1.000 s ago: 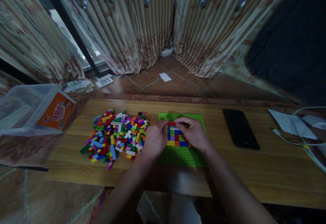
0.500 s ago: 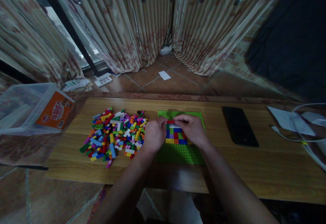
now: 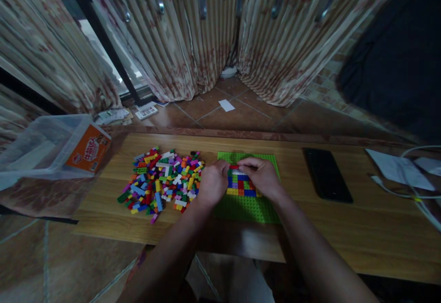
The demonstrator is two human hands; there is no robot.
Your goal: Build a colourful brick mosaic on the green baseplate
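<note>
A green baseplate (image 3: 248, 211) lies on the wooden table, with a flat block of blue, red, white, yellow and purple bricks (image 3: 241, 185) built on it. Along the far edge of this block is a red brick (image 3: 234, 167). My left hand (image 3: 212, 182) is closed, its thumb and forefinger at the red brick's left end. From the other side, my right hand (image 3: 263, 177) pinches at the same brick's right end, fingers bent over the block. Parts of the bricks are hidden by my fingers.
Left of the baseplate spreads a pile of loose coloured bricks (image 3: 161, 181). A black phone (image 3: 327, 175) lies to the right, with white cables (image 3: 396, 192) and paper (image 3: 398, 167) beyond it. A clear plastic box (image 3: 51, 144) stands past the table's left end.
The whole view has shifted slightly, so everything appears a little further right and lower. Both hands stay at the red brick, with hardly any change in their grip.
</note>
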